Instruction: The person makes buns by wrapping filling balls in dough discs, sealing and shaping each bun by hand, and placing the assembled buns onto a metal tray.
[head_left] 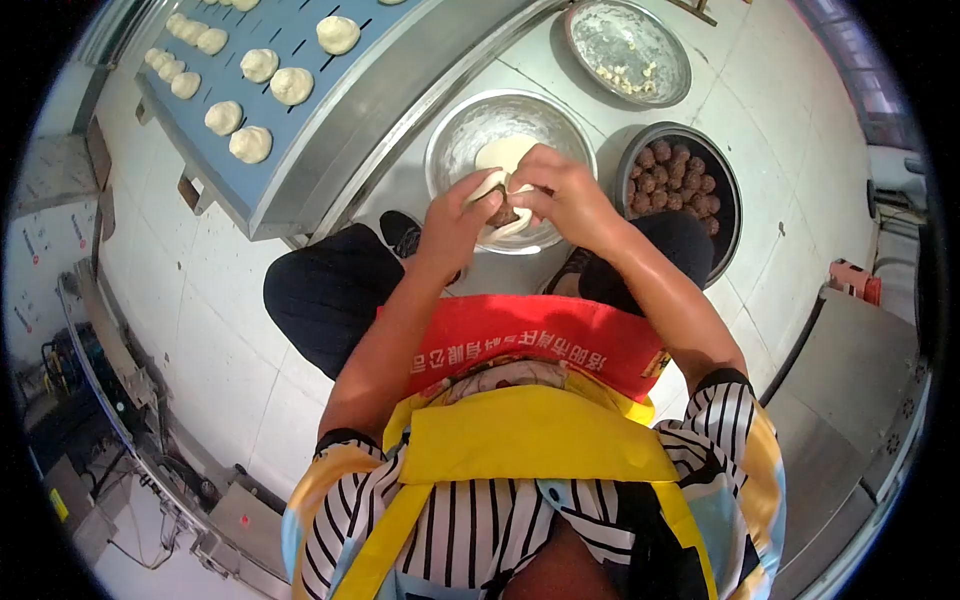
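Both hands hold one dough wrapper point(512, 229) over a floured metal bowl point(440, 150). A dark brown filling ball point(504, 213) sits inside the dough, partly covered by its folded edges. My left hand point(452, 222) is closed on the left edge, thumb against the filling. My right hand point(572, 198) pinches the upper right edge between thumb and fingers. Behind the fingers, a pale flat dough piece point(506, 151) lies in the bowl. To the right stands a black pot point(737, 215) with several round filling balls point(672, 180).
A blue slotted conveyor point(300, 125) with several dough buns point(291, 86) runs at upper left, its metal side point(400, 90) close to the bowl. Another floured metal bowl point(620, 40) with dough scraps stands at the top. A metal cabinet point(840, 370) is at right.
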